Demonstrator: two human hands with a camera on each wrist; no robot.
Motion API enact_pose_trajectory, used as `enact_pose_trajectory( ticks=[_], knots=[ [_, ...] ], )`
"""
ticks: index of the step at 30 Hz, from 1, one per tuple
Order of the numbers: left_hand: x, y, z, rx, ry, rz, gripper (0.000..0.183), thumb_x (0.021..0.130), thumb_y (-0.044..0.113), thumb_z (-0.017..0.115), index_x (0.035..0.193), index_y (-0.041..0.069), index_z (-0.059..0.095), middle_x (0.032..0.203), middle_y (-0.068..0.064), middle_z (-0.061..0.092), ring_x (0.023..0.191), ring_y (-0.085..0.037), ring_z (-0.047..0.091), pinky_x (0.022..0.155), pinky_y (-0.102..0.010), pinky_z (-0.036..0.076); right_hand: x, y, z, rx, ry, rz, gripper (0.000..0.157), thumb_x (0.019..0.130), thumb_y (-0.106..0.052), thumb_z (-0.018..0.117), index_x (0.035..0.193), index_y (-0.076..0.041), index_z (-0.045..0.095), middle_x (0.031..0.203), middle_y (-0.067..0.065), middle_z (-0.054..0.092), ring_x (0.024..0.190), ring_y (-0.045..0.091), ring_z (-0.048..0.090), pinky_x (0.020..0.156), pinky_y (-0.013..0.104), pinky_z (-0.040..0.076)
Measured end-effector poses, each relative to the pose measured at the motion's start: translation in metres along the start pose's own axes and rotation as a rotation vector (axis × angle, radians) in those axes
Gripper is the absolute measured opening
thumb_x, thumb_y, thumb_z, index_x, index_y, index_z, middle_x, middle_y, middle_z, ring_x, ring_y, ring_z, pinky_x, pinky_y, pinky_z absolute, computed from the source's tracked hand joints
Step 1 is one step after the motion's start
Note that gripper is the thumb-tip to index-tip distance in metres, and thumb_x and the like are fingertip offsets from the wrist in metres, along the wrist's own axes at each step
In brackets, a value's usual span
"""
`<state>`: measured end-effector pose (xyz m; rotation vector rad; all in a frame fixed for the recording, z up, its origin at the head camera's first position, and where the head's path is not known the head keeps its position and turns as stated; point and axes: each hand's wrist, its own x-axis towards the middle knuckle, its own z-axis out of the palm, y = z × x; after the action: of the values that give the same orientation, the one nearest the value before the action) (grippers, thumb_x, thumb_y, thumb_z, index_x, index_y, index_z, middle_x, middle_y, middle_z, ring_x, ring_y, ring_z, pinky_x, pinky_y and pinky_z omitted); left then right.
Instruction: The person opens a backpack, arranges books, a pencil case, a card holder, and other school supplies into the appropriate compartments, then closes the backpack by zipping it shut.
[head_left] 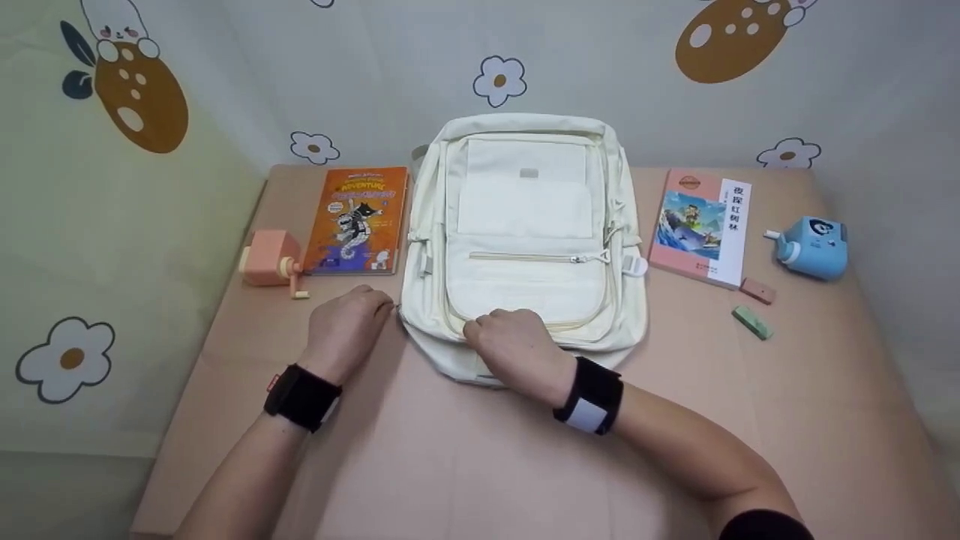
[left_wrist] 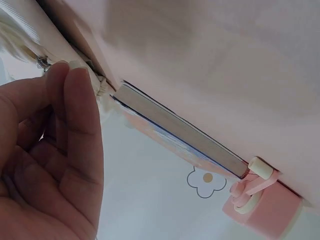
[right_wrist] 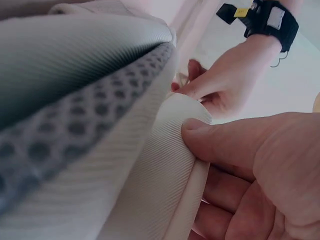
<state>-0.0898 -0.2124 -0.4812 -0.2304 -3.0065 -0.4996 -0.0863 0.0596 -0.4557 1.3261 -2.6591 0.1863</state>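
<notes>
A cream backpack (head_left: pixel 525 289) lies with its front pockets facing up and its bottom toward me. My left hand (head_left: pixel 349 330) is at its lower left side, thumb and fingers pinching a small zipper pull at the bag's edge. A metal zip slider (left_wrist: pixel 43 61) shows just past those fingertips in the left wrist view. My right hand (head_left: pixel 521 352) grips the fabric at the lower front edge. In the right wrist view, its thumb (right_wrist: pixel 200 137) presses on a ribbed cream panel (right_wrist: pixel 155 160), fingers curled behind. Grey mesh lining (right_wrist: pixel 75 127) shows beside that panel.
An orange book (head_left: pixel 360 221) and a pink pencil sharpener (head_left: pixel 271 259) lie left of the bag. On the right are a pink-and-white book (head_left: pixel 701 229), a blue pencil sharpener (head_left: pixel 814 247), a reddish eraser (head_left: pixel 758 290) and a green eraser (head_left: pixel 752 322). A patterned curtain (head_left: pixel 390 67) hangs behind.
</notes>
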Motion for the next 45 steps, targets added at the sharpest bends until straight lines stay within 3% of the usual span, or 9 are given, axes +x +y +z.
enact_pose_trajectory(
  ticks=[11, 21, 28, 32, 38, 45],
  knots=[
    [0.039, -0.013, 0.010, 0.052, 0.014, -0.002, 0.022, 0.104, 0.023, 0.059, 0.103, 0.013, 0.079, 0.100, -0.010, 0.074, 0.087, -0.031, 0.070, 0.066, -0.053, 0.053, -0.003, 0.001, 0.002, 0.002, 0.056, -0.010, 0.020, 0.085, 0.004, 0.065, 0.076, -0.014, 0.060, 0.066, -0.002, 0.061, 0.062, 0.019, 0.061, 0.045, 0.034, 0.044],
    [0.046, -0.012, 0.009, 0.109, 0.009, 0.023, 0.025, 0.105, 0.023, 0.056, 0.099, 0.013, 0.079, 0.095, -0.012, 0.075, 0.081, -0.033, 0.070, 0.064, -0.051, 0.053, -0.004, 0.004, 0.005, 0.011, 0.076, -0.004, 0.020, 0.085, 0.003, 0.065, 0.075, -0.014, 0.060, 0.066, -0.003, 0.061, 0.061, 0.018, 0.061, 0.045, 0.034, 0.044],
    [0.050, -0.014, 0.007, 0.187, 0.091, 0.159, 0.017, 0.100, 0.017, 0.065, 0.092, 0.009, 0.079, 0.088, -0.012, 0.074, 0.082, -0.036, 0.062, 0.069, -0.050, 0.049, -0.005, 0.005, 0.003, 0.024, 0.101, -0.007, 0.020, 0.085, 0.003, 0.064, 0.076, -0.014, 0.059, 0.067, -0.003, 0.062, 0.062, 0.018, 0.062, 0.046, 0.034, 0.045],
    [0.056, -0.014, 0.006, 0.200, 0.096, 0.201, 0.015, 0.098, 0.015, 0.068, 0.089, 0.008, 0.079, 0.086, -0.012, 0.074, 0.084, -0.036, 0.061, 0.070, -0.050, 0.048, -0.006, 0.005, 0.002, 0.031, 0.106, -0.002, 0.021, 0.085, 0.004, 0.064, 0.076, -0.014, 0.059, 0.067, -0.003, 0.061, 0.061, 0.018, 0.061, 0.046, 0.034, 0.044],
    [0.075, -0.013, 0.004, 0.239, 0.058, 0.173, 0.016, 0.098, 0.016, 0.068, 0.089, 0.009, 0.079, 0.089, -0.011, 0.075, 0.087, -0.035, 0.059, 0.077, -0.051, 0.048, -0.007, 0.006, 0.002, 0.033, 0.120, 0.001, 0.021, 0.086, 0.003, 0.063, 0.076, -0.015, 0.058, 0.068, -0.004, 0.062, 0.062, 0.017, 0.062, 0.046, 0.034, 0.044],
    [0.096, -0.017, 0.012, 0.259, 0.104, 0.126, 0.018, 0.098, 0.015, 0.066, 0.089, 0.006, 0.079, 0.092, -0.014, 0.075, 0.096, -0.038, 0.061, 0.081, -0.056, 0.050, -0.008, 0.004, 0.003, 0.026, 0.141, -0.001, 0.023, 0.086, 0.002, 0.064, 0.074, -0.016, 0.057, 0.067, -0.005, 0.061, 0.064, 0.016, 0.063, 0.046, 0.032, 0.044]
  ],
)
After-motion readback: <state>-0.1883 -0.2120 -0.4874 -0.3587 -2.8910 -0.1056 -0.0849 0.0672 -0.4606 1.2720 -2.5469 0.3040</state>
